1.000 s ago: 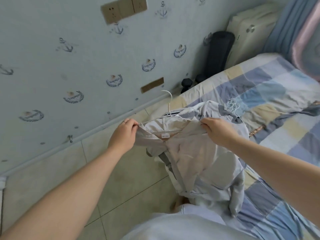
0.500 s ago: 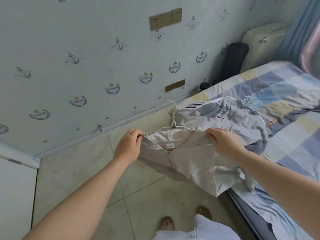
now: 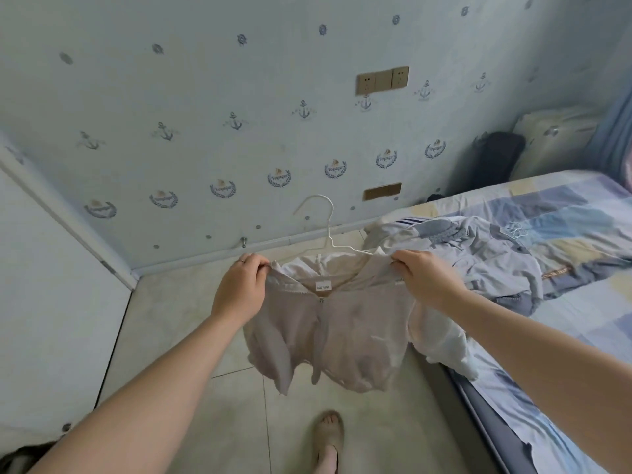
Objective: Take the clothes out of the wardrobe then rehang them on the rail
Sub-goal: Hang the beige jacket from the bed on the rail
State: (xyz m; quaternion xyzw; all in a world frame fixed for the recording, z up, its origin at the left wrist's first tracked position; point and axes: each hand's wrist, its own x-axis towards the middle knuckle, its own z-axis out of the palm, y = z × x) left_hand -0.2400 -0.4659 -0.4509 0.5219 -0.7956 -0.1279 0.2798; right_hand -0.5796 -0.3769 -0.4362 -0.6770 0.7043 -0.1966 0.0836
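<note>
Left hand (image 3: 239, 289) and right hand (image 3: 422, 280), held apart, each pinch a shoulder of the beige jacket (image 3: 328, 333) on its white hanger (image 3: 328, 234), held over the floor. Light, limp fabric likely slides; the hook gives a surer hold. More clothes (image 3: 478, 254) lie on the bed (image 3: 564, 319) to the right.

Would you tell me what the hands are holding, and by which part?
A pale zip-up top on a white wire hanger: the left hand pinches one shoulder edge, the right hand the other.
</note>
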